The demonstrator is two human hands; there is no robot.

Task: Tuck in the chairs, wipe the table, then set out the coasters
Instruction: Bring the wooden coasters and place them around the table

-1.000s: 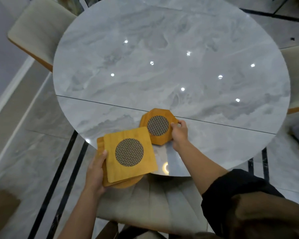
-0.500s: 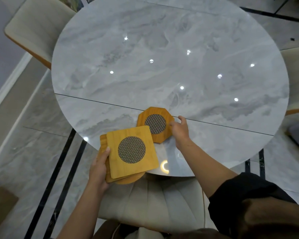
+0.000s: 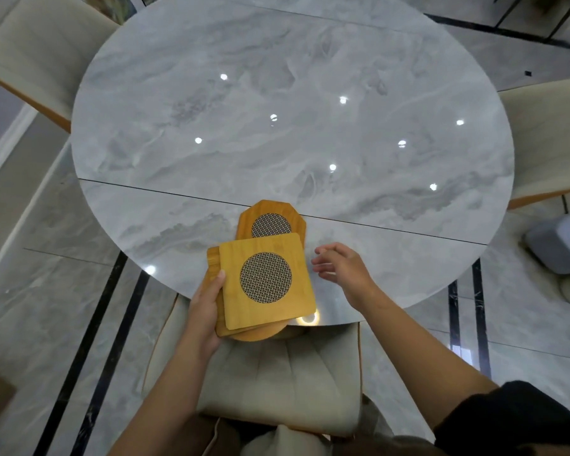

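A round grey marble table fills the view. An octagonal wooden coaster with a mesh centre lies flat near the table's front edge. My left hand grips a stack of wooden coasters by its left side, a square one on top, held over the table's edge and partly covering the octagonal coaster. My right hand hovers just right of the stack with fingers spread and nothing in it.
A cream chair is tucked under the table's front edge below my hands. Another cream chair stands at the back left and a third at the right. A grey object sits on the floor at right.
My right hand let go of the octagonal coaster and drew back to the right. My left hand brought the stack forward over the table's edge, overlapping that coaster.
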